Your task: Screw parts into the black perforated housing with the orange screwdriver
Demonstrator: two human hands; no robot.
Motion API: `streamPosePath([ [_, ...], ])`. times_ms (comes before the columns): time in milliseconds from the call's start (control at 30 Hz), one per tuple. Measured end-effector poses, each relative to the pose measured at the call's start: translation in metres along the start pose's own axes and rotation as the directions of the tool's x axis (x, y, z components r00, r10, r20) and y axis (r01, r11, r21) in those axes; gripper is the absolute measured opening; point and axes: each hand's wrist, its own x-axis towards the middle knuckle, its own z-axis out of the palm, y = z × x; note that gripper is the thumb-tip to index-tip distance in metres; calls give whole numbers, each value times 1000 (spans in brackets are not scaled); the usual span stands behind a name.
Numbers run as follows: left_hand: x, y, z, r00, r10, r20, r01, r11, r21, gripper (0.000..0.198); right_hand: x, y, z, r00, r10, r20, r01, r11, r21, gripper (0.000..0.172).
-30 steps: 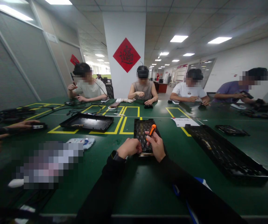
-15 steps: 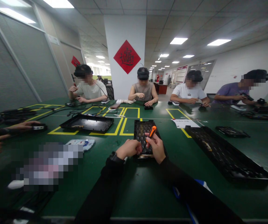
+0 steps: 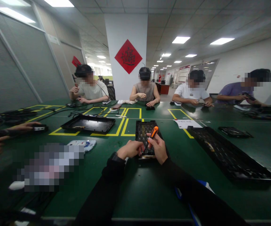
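An orange-and-black screwdriver [image 3: 153, 133] is gripped in my right hand [image 3: 159, 149], its handle slanting up and its shaft pointing down to the left. Below it, a black plastic casing [image 3: 146, 128] with rows of slots lies on the table, a pale strip along its near edge. My left hand [image 3: 131, 149] is at the casing's near left side, fingers curled together close to the screwdriver's lower end. Whatever those fingertips pinch is hidden. The screwdriver's tip cannot be made out.
A shallow black tray [image 3: 88, 124] lies to the left, and a long black casing [image 3: 229, 153] to the right. A co-worker's hands [image 3: 24, 126] hold a black device at far left. Several people sit opposite. Cables [image 3: 15, 116] lie on the green table [image 3: 149, 194].
Both hands stay at the casing with almost the same pose; the screwdriver has barely moved. At far right, a co-worker's hands have shifted slightly.
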Motion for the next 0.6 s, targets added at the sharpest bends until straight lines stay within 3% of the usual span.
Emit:
streamPosePath([
  [600, -2, 6, -3, 1000, -18, 6, 18, 999, 51, 23, -2, -3, 0, 998, -8, 70, 8, 1000, 1, 31],
])
